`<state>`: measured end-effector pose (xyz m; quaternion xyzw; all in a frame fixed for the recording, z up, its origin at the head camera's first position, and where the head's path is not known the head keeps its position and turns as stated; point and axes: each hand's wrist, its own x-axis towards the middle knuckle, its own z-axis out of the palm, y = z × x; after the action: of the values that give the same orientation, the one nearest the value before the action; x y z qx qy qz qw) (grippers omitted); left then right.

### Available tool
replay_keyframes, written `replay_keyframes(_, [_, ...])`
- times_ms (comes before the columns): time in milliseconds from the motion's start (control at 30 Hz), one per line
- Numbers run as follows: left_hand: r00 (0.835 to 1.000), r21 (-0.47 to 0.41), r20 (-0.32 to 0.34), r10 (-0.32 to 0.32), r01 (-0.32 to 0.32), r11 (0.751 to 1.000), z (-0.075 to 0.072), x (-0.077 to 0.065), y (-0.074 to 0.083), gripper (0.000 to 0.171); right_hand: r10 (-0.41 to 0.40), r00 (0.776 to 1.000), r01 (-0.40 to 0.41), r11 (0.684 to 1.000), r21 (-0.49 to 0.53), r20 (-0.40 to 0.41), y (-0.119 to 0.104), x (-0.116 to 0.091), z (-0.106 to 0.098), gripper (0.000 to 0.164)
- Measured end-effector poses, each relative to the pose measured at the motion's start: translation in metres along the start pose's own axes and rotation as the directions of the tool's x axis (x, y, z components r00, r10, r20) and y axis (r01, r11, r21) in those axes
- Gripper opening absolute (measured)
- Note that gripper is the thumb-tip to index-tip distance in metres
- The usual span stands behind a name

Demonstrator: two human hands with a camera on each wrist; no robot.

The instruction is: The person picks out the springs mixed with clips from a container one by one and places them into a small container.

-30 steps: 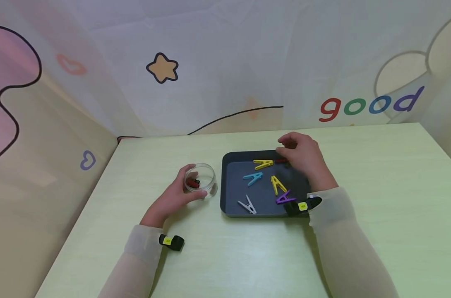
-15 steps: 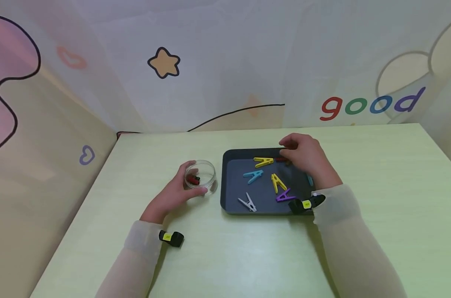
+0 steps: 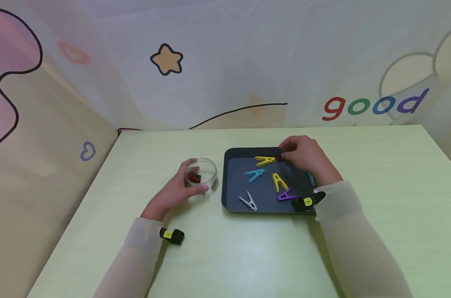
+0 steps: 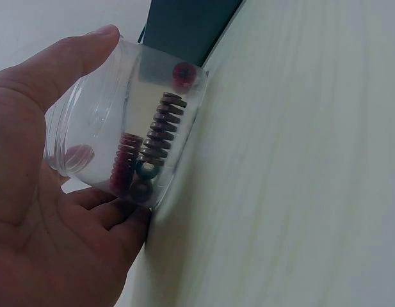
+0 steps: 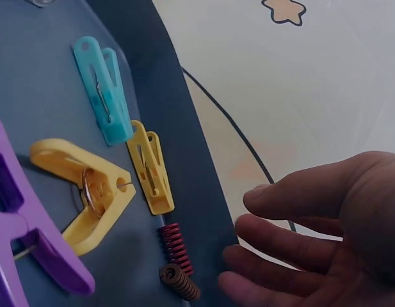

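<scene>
My left hand (image 3: pixel 175 192) grips a clear round jar (image 4: pixel 98 115), thumb on one side and fingers on the other. Through its wall show a dark brown spring (image 4: pixel 162 131), a red spring (image 4: pixel 125 163) and other coil ends. My right hand (image 3: pixel 308 156) is over the far right part of a dark grey tray (image 3: pixel 234 182), its fingers slightly bent and nothing between them. Just beside its fingertips in the right wrist view lie a red spring (image 5: pixel 175 248) and a brown spring (image 5: pixel 180 283), by the tray's wall.
Clothespins lie spread in the tray: two yellow ones (image 5: pixel 151 169) (image 3: pixel 279 182), a light blue one (image 3: pixel 254 175), a purple one (image 3: pixel 286 195) and a white one (image 3: pixel 249 201). Another blue piece (image 3: pixel 311 179) shows partly by the right wrist. A printed cloth stands behind the table (image 3: pixel 225 256).
The head view has shifted slightly. My right hand stays at the tray's far right part with little movement; my left hand keeps holding the jar.
</scene>
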<state>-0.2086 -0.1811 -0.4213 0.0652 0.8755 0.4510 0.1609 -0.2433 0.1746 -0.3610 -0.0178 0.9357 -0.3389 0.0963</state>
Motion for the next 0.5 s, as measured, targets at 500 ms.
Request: replay_keyframes(500, [1.0, 0.017, 0.026, -0.001, 0.0, 1.0, -0.0025, -0.0018, 0.0041, 0.089, -0.003, 0.996, 0.015, 0.99, -0.137, 0.092, -0.0053, 0.0078, 0.0017, 0.028])
